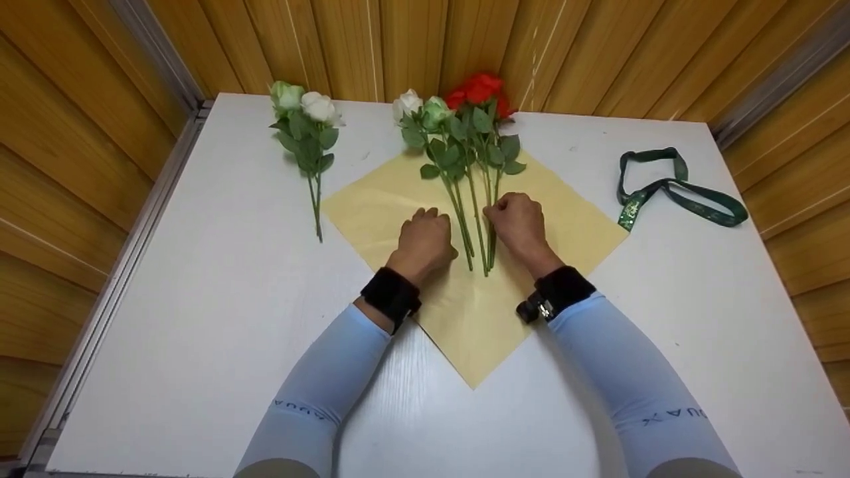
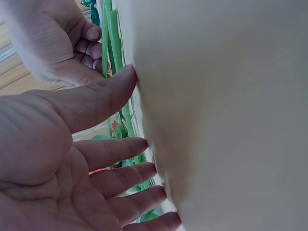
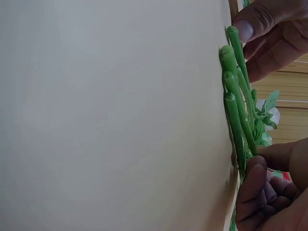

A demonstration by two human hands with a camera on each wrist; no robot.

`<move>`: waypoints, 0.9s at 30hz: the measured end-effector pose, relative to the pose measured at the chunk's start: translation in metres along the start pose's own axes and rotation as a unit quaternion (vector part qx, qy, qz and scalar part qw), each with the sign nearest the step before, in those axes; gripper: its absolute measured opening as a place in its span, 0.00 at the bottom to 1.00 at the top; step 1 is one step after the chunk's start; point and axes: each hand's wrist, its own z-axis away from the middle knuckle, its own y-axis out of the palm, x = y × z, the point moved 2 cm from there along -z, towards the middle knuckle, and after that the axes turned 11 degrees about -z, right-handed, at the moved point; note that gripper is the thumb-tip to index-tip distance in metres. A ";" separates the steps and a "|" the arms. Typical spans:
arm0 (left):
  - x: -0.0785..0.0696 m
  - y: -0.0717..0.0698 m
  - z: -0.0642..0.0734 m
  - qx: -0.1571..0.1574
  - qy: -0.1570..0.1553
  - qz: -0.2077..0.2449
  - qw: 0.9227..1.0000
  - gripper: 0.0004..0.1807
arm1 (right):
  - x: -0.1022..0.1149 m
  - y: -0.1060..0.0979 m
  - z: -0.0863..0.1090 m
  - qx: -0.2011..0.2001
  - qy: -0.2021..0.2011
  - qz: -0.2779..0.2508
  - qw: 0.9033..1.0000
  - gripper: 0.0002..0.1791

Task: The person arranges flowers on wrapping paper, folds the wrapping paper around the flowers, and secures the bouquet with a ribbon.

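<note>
A square of tan wrapping paper [image 1: 475, 338] lies with one corner toward me. On it rest a white rose [image 1: 407, 103], a green rose [image 1: 436, 113] and red roses [image 1: 483, 87], heads at the far side. My right hand [image 1: 521, 226] pinches a rose stem on the right of the bunch between thumb and forefinger, the other fingers curled. Left of the stems, my left hand [image 1: 425, 242] sets its spread, nearly straight fingertips on the paper. In the right wrist view several green stem ends [image 3: 232, 113] lie close together, between the two hands.
Another green rose [image 1: 287, 96] and white rose [image 1: 319, 107] lie together at the back left of the white table [image 1: 219, 318]. A dark green ribbon [image 1: 704, 199] is looped at the right, one end by the paper's right corner. Wood-look panels [image 1: 412, 46] stand behind the table.
</note>
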 end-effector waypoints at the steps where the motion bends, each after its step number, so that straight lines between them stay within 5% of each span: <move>1: 0.000 0.000 0.000 -0.003 0.002 -0.002 1.000 0.22 | 0.000 0.000 0.001 0.000 -0.002 0.000 1.000 0.15; 27: 0.001 0.000 0.002 -0.002 0.001 0.001 1.000 0.23 | -0.001 -0.001 0.004 -0.002 0.001 0.003 1.000 0.15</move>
